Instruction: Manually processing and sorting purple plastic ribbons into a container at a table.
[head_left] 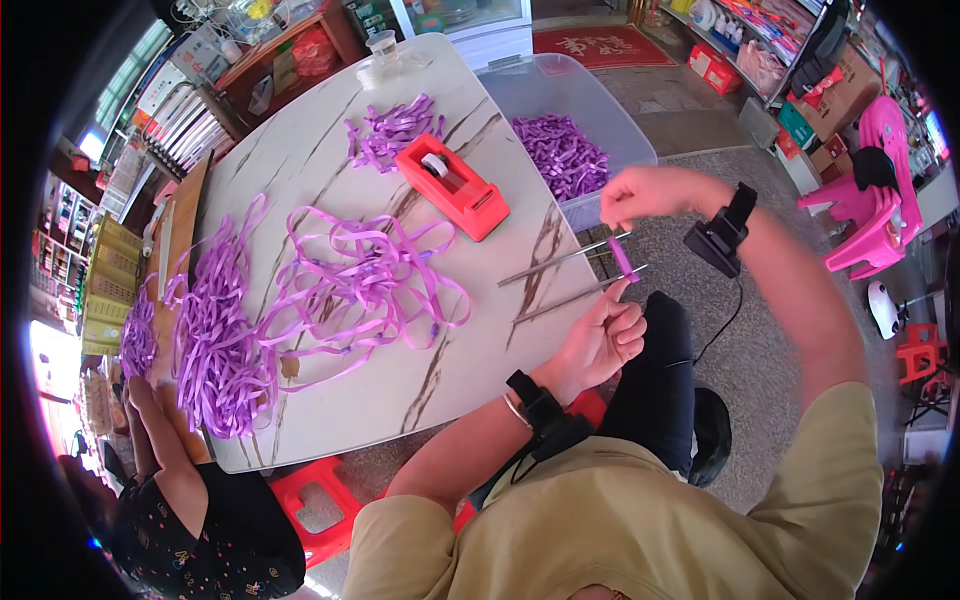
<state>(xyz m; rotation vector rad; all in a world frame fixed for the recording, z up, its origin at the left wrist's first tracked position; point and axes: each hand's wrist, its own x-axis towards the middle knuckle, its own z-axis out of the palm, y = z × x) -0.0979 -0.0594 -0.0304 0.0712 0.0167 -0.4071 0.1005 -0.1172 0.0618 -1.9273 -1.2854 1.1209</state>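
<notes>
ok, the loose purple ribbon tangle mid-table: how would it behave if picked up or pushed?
The ribbon tangle is probably floppy: its thin flat strips lie in slack loops on the table. Likely light, so a push would bunch it rather than slide it whole. Lifting one loop may drag the interlaced neighbours along.

One head view, looking steeply down.
I see from above my hands (pixel 620 270), close; the table (pixel 330 150) spreads left of them, floor right, edges bending at the rim.
</notes>
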